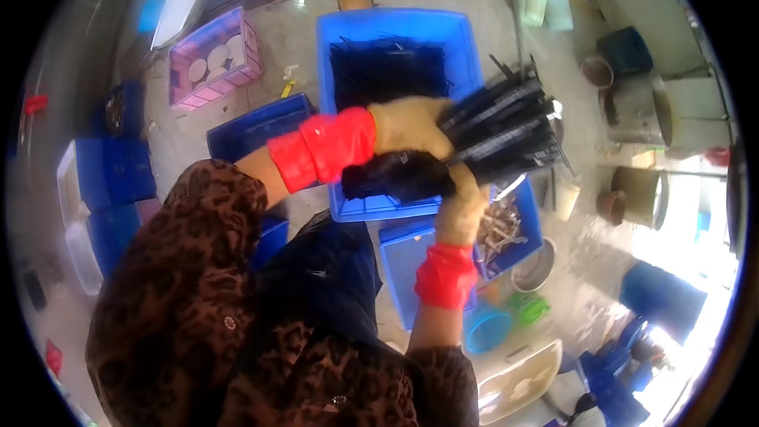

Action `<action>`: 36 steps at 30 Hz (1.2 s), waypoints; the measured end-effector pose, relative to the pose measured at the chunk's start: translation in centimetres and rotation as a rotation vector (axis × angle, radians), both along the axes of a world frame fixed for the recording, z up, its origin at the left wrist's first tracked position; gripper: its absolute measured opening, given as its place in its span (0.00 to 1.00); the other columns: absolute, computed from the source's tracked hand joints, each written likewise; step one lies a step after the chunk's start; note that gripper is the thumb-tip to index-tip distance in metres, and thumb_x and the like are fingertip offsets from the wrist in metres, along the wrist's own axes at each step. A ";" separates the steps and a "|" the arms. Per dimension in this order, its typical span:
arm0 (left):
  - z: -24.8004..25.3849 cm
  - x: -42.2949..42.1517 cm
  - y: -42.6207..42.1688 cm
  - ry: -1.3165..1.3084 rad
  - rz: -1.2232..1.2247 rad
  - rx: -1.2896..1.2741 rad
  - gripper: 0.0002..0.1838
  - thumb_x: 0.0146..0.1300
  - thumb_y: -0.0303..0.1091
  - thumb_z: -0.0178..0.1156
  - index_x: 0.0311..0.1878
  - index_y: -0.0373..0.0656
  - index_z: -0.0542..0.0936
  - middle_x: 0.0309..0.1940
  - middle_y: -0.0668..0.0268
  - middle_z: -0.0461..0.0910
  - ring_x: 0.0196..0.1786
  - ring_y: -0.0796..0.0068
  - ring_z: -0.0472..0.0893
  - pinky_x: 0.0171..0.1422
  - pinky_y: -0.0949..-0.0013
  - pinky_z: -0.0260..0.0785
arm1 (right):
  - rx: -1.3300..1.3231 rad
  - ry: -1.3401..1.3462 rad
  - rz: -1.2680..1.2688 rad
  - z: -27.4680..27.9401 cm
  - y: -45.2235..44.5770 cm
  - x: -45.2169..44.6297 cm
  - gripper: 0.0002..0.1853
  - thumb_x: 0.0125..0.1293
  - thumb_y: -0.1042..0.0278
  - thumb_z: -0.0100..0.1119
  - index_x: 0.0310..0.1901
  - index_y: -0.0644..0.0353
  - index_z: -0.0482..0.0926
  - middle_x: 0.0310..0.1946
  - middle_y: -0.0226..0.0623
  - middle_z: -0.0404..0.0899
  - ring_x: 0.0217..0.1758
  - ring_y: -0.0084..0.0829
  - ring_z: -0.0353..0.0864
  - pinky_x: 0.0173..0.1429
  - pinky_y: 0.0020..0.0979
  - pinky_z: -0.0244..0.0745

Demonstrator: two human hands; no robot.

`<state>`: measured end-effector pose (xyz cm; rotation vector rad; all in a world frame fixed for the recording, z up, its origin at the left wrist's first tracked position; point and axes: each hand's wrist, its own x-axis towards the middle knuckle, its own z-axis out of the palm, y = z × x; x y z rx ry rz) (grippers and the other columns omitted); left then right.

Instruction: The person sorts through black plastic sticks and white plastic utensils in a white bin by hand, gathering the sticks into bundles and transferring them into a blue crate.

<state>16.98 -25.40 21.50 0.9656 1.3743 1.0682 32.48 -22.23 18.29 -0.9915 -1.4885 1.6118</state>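
Note:
My left hand (413,128), in a tan glove with a red cuff, is closed over the top of a thick bundle of long thin black sticks (506,128). My right hand (462,209), gloved alike, grips the same bundle from its near side. The sticks fan out to the right of both hands, and their other end (399,176) shows to the left, under my left wrist. Below the bundle stands a blue crate (326,55) with many more black sticks (387,67) lying in it. What exactly the sticks are, I cannot make out.
A pink crate (182,63) with round white pieces and a dark blue bin (253,130) stand left. Right of the crate, a blue tray (528,209) holds pale pieces. Nearer are a blue bucket (488,328) and a cream basin (514,387). Metal pots (636,111) stand far right.

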 end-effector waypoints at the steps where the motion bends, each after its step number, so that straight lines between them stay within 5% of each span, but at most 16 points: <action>1: -2.3 -1.6 1.3 0.032 -0.035 -0.052 0.32 0.35 0.30 0.61 0.51 0.34 0.67 0.41 0.63 0.74 0.44 0.76 0.70 0.51 0.74 0.61 | 0.170 -0.051 0.034 -1.7 0.7 -1.1 0.13 0.50 0.74 0.51 0.37 0.70 0.75 0.38 0.40 0.75 0.41 0.31 0.73 0.48 0.28 0.66; 2: -2.5 -3.0 2.2 -0.003 -0.093 -0.033 0.33 0.35 0.29 0.60 0.52 0.35 0.67 0.41 0.62 0.74 0.45 0.75 0.70 0.52 0.74 0.61 | 0.327 0.011 0.073 -4.7 1.3 -1.6 0.11 0.46 0.80 0.50 0.34 0.68 0.77 0.37 0.43 0.75 0.41 0.34 0.73 0.47 0.30 0.67; 3: -2.3 -3.8 2.9 0.065 -0.105 -0.008 0.33 0.35 0.28 0.59 0.52 0.35 0.67 0.41 0.62 0.75 0.45 0.75 0.71 0.53 0.74 0.61 | -0.035 0.009 -0.018 -6.2 1.7 -3.2 0.13 0.42 0.85 0.50 0.32 0.65 0.78 0.36 0.45 0.76 0.40 0.38 0.74 0.47 0.31 0.68; 4: -5.8 -8.5 3.2 0.223 -0.153 -0.162 0.33 0.34 0.28 0.58 0.52 0.37 0.67 0.40 0.61 0.76 0.44 0.74 0.72 0.52 0.74 0.61 | 0.512 -0.150 0.104 -8.5 0.9 -7.0 0.16 0.39 0.89 0.50 0.32 0.63 0.78 0.35 0.47 0.76 0.39 0.40 0.75 0.47 0.31 0.69; 6: -11.9 -10.3 2.1 0.399 -0.242 -0.319 0.32 0.35 0.30 0.57 0.52 0.41 0.68 0.37 0.60 0.76 0.42 0.71 0.73 0.48 0.72 0.63 | -0.283 -0.055 -0.020 -11.9 -2.1 -8.8 0.17 0.39 0.89 0.53 0.34 0.63 0.78 0.34 0.46 0.76 0.40 0.39 0.75 0.47 0.34 0.69; 8: -13.2 -9.9 1.9 0.498 -0.347 -0.578 0.30 0.37 0.31 0.56 0.51 0.41 0.69 0.39 0.58 0.76 0.43 0.65 0.74 0.47 0.68 0.65 | -1.114 -0.317 -0.193 -10.2 -3.1 -9.2 0.11 0.45 0.75 0.57 0.34 0.60 0.75 0.26 0.38 0.72 0.27 0.36 0.71 0.38 0.33 0.70; 10: -17.0 -10.1 1.3 1.077 -0.193 -0.403 0.27 0.39 0.31 0.55 0.50 0.42 0.69 0.41 0.56 0.74 0.44 0.58 0.73 0.47 0.63 0.66 | -1.130 -0.431 -0.099 -10.7 -3.7 -8.7 0.09 0.47 0.70 0.57 0.33 0.60 0.73 0.26 0.35 0.69 0.25 0.32 0.67 0.32 0.32 0.68; 14: -17.5 -10.6 0.0 1.270 -0.191 -0.344 0.26 0.44 0.32 0.56 0.51 0.42 0.67 0.42 0.55 0.73 0.46 0.57 0.72 0.49 0.60 0.65 | -1.240 -0.443 -0.113 -11.4 -6.2 -7.8 0.08 0.48 0.73 0.56 0.32 0.62 0.73 0.30 0.32 0.69 0.28 0.29 0.68 0.30 0.30 0.66; 16: -17.8 -11.4 -0.1 1.366 -0.161 -0.140 0.27 0.44 0.33 0.57 0.52 0.42 0.67 0.43 0.56 0.73 0.47 0.58 0.72 0.52 0.62 0.63 | -0.920 -0.218 0.145 -12.5 -7.1 -5.9 0.24 0.48 0.72 0.58 0.48 0.70 0.65 0.31 0.34 0.70 0.28 0.25 0.67 0.29 0.26 0.64; 18: -17.6 -12.1 0.2 1.366 -0.174 -0.075 0.27 0.45 0.35 0.58 0.52 0.42 0.67 0.45 0.57 0.72 0.48 0.60 0.72 0.54 0.63 0.62 | -0.778 -0.023 0.267 -12.0 -7.0 -3.3 0.22 0.48 0.74 0.57 0.47 0.71 0.65 0.34 0.34 0.71 0.32 0.26 0.68 0.34 0.25 0.66; 20: -17.4 -12.9 0.3 1.401 -0.333 0.043 0.23 0.47 0.34 0.56 0.50 0.42 0.69 0.38 0.58 0.75 0.43 0.61 0.74 0.49 0.62 0.65 | -0.940 -0.135 0.082 -9.2 -5.0 -2.3 0.13 0.50 0.75 0.55 0.39 0.66 0.70 0.34 0.32 0.71 0.34 0.25 0.69 0.35 0.23 0.66; 22: -17.6 -13.0 0.3 1.439 -0.433 -0.003 0.20 0.48 0.33 0.54 0.48 0.42 0.70 0.32 0.59 0.76 0.38 0.61 0.75 0.44 0.62 0.66 | -0.627 -0.343 0.122 -6.3 -2.9 -1.0 0.11 0.51 0.72 0.53 0.38 0.63 0.72 0.33 0.34 0.74 0.36 0.25 0.72 0.40 0.24 0.67; 26: -18.1 -11.8 0.3 1.561 -0.426 0.019 0.14 0.51 0.31 0.51 0.44 0.45 0.72 0.18 0.59 0.74 0.25 0.58 0.76 0.29 0.59 0.68 | 0.040 -0.961 0.103 -11.2 0.6 1.5 0.17 0.51 0.62 0.51 0.42 0.61 0.73 0.36 0.46 0.76 0.42 0.42 0.75 0.47 0.34 0.68; 29: -17.6 -9.8 0.0 1.416 -0.256 0.158 0.17 0.53 0.33 0.51 0.47 0.43 0.70 0.26 0.57 0.76 0.34 0.59 0.75 0.37 0.59 0.68 | 0.287 -1.175 0.304 -10.5 1.6 2.0 0.18 0.50 0.62 0.51 0.43 0.60 0.73 0.39 0.47 0.75 0.44 0.46 0.74 0.48 0.38 0.68; 31: -18.4 -8.8 -0.1 1.334 -0.089 0.275 0.22 0.51 0.37 0.55 0.50 0.40 0.68 0.39 0.55 0.73 0.43 0.58 0.72 0.47 0.60 0.64 | 0.146 -1.479 0.775 -10.9 3.2 0.8 0.20 0.48 0.63 0.51 0.44 0.60 0.74 0.38 0.48 0.75 0.44 0.45 0.74 0.48 0.39 0.69; 36: -17.8 -3.3 -4.1 1.040 -0.101 0.263 0.22 0.47 0.36 0.57 0.47 0.39 0.69 0.34 0.57 0.72 0.38 0.56 0.72 0.43 0.59 0.65 | 0.270 -1.551 1.268 -14.4 3.5 0.4 0.16 0.51 0.60 0.48 0.37 0.58 0.77 0.37 0.44 0.76 0.44 0.44 0.74 0.48 0.37 0.69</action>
